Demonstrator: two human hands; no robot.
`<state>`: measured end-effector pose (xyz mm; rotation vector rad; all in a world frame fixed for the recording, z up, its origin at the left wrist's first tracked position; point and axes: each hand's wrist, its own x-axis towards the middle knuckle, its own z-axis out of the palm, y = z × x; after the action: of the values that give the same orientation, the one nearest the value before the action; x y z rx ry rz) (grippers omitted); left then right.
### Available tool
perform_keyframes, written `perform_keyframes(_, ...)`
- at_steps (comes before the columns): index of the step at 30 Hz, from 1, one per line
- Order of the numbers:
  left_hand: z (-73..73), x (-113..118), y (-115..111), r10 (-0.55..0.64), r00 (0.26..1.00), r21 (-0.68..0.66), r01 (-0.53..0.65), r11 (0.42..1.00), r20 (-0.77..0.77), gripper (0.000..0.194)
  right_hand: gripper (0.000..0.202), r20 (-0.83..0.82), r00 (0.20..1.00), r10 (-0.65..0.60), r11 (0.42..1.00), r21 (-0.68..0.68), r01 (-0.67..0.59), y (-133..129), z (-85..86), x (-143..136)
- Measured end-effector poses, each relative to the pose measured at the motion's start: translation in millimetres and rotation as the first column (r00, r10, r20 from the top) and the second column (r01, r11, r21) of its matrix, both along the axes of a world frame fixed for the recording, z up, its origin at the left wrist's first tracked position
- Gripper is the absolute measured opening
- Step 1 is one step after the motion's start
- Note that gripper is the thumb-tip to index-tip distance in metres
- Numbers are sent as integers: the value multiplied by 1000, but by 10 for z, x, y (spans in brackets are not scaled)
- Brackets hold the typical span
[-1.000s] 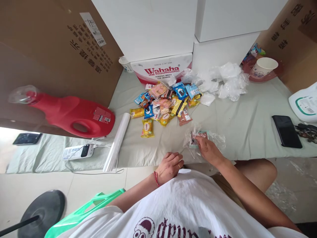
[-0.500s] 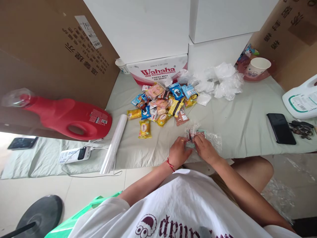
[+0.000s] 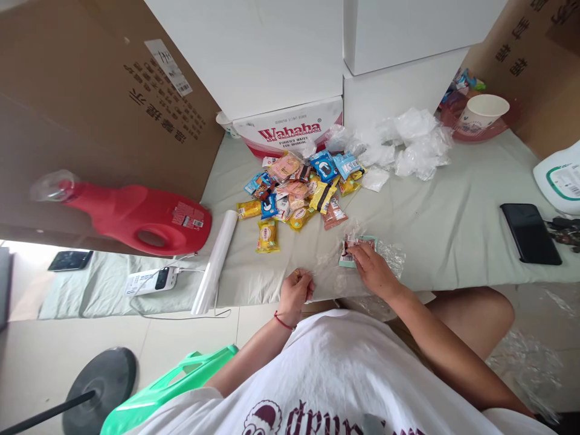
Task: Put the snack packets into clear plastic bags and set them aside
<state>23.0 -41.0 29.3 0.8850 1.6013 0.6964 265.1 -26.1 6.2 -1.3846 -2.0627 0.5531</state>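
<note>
My left hand (image 3: 296, 293), with a red string at the wrist, is closed in a pinch near the table's front edge. Faint clear plastic film (image 3: 322, 272) stretches from its fingertips towards the right. My right hand (image 3: 375, 269) has its fingers bent together over a brown and pale-green snack packet (image 3: 348, 258), gripping it against the table. Crumpled clear plastic (image 3: 393, 257) lies around and behind this packet. Beyond both hands is a pile of small wrapped snacks (image 3: 296, 193) in yellow, blue, pink and brown. One yellow snack packet (image 3: 267, 235) lies at the pile's near side.
A clear plastic roll (image 3: 215, 263), power strip (image 3: 151, 281) and red jug (image 3: 140, 217) lie left. Crumpled clear bags (image 3: 412, 145) sit behind, beside the Wahaha carton (image 3: 290, 130). Rightward are a paper cup (image 3: 483, 115), black phone (image 3: 531, 234) and white bottle (image 3: 562, 178).
My left hand has moved away from the snack packet, left and towards my body, with the clear film drawn out. My right hand stays at the packet. The view has shifted slightly.
</note>
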Motion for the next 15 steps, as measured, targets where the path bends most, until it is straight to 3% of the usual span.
perform_keyframes(3, 21, 23, 88, 47, 997, 63, -43, 997, -67, 19, 46, 55, 998, 42, 999, -36, -40, 6, -14, 0)
perform_keyframes(6, 119, 92, 227, 134, 962, 326, -51, 944, -237, 24, 39, 90, 994, 62, 997, -48, -58, -7, -10, -15)
perform_keyframes(8, 224, 198, 299, 138, 926, 552, 86, 829, -352, 29, 40, 123, 991, 61, 998, -32, -58, -28, -8, -36)
perform_keyframes(10, 331, 364, 332, 69, 890, 668, 285, 687, -450, 42, 41, 129, 991, 47, 999, -18, -45, -51, -9, -63)
perform_keyframes(12, 410, 565, 341, -18, 829, 656, 455, 602, -559, 66, 37, 89, 996, 21, 1000, -24, -19, -69, -10, -91)
perform_keyframes(13, 436, 661, 346, -56, 788, 613, 520, 595, -613, 78, 34, 60, 998, 4, 999, -32, -2, -73, -8, -104)
perform_keyframes(15, 457, 805, 373, -139, 702, 473, 599, 646, -698, 90, 30, 22, 1000, -17, 998, -54, 18, -73, -1, -126)
